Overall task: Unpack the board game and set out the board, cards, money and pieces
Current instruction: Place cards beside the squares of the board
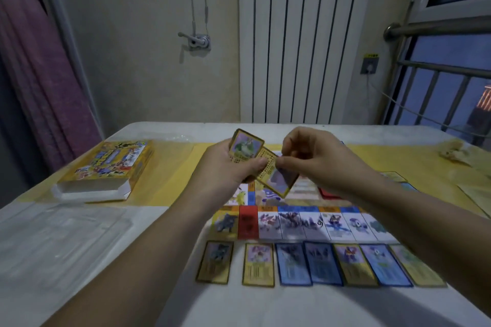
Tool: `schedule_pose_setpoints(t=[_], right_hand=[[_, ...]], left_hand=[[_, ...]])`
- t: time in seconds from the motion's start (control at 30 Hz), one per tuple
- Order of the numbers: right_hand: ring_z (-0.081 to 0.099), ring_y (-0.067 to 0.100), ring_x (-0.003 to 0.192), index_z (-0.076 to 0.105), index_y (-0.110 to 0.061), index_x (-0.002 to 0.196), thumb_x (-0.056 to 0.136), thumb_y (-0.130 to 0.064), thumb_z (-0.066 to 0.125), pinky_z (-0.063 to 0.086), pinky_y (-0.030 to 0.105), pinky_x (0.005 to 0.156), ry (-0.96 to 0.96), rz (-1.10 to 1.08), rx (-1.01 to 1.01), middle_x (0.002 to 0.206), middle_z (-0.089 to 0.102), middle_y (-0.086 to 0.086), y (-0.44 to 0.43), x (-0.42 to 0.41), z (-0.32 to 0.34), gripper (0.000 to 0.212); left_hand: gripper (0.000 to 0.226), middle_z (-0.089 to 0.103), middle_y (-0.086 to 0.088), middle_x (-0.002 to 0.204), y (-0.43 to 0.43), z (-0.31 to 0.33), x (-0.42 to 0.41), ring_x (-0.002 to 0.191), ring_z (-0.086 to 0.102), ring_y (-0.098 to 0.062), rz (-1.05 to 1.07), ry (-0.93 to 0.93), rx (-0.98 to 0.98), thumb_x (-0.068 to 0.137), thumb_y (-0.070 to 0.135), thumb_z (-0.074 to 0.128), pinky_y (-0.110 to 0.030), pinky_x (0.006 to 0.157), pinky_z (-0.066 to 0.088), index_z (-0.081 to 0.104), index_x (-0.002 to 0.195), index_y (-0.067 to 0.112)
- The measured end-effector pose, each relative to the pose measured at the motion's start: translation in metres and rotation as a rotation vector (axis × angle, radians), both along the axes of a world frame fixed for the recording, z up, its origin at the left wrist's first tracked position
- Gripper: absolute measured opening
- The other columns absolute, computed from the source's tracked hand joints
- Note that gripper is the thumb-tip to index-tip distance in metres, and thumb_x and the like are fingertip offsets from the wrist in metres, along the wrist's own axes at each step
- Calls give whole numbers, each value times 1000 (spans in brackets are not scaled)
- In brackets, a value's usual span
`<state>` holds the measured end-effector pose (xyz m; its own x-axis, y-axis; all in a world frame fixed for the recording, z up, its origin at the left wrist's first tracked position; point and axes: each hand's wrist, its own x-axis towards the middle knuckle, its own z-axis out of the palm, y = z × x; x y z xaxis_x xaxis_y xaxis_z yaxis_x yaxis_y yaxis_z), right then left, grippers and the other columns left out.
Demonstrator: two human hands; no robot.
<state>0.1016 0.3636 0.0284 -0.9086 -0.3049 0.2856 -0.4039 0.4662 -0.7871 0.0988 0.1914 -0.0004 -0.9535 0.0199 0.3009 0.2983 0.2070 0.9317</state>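
Across the white table (265,308) the board (292,223) lies open and flat, its near edge a strip of picture squares. Well to its left sits the yellow game box (106,167), and nearer than that a clear plastic tray (61,233).

Just beside the board's near edge runs a row of cards (295,264), seven of them face up, each roughly under a square, with a gap under the red square. So the step in hand appears to be laying out the cards one by one to match the squares. No money or pieces can be made out, so the task looks well short of done.

Both forearms reach forward, and the hands meet above the middle of the board. The left hand (228,164) grips a small stack of cards (248,142), its thumb lying over the lower part. The right hand (318,156) pinches a single card (279,180) between thumb and forefinger at its upper end. That card hangs tilted, its top touching the stack.

The next move probably calls for drawing this card clear, checking its picture, and setting it flat beside the matching square. The near row looks filled, so another edge seems likely.
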Motion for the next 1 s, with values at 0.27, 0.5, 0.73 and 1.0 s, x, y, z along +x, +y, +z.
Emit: schedule_pose_setpoints(t=[0.27,0.5,0.73,1.0], right_hand=[[56,2,49,65,-14,78,88,-2,62,43,12,49,-86,-221,8,66,63,2,3,-143,-13,15],[52,13,73,68,-6,94,86,-11,66,41,24,59,-97,-416,138,95,63,7,-2,-251,-64,10],[53,14,83,65,-12,91,87,-9,64,42,24,69,-118,-449,323,107,64,9,-9,-294,-93,5],[56,23,103,65,-12,104,91,-13,59,47,38,91,-60,-434,592,112,64,7,-9,-299,-100,15]], left_hand=[[18,65,-8,82,-9,7,-102,69,62,-13,112,-302,745,95,1,40,-22,56,53,58,91,2],[23,68,-15,89,-20,-10,-139,76,66,-19,-71,-482,1004,98,-2,33,-29,56,56,49,114,-5],[21,68,-15,84,-32,-13,-150,75,67,-19,-109,-502,1063,99,-1,33,-28,57,58,49,111,-5],[23,70,-15,80,-41,-13,-155,67,69,-19,-115,-472,1081,98,-2,34,-29,53,58,49,114,-5]])
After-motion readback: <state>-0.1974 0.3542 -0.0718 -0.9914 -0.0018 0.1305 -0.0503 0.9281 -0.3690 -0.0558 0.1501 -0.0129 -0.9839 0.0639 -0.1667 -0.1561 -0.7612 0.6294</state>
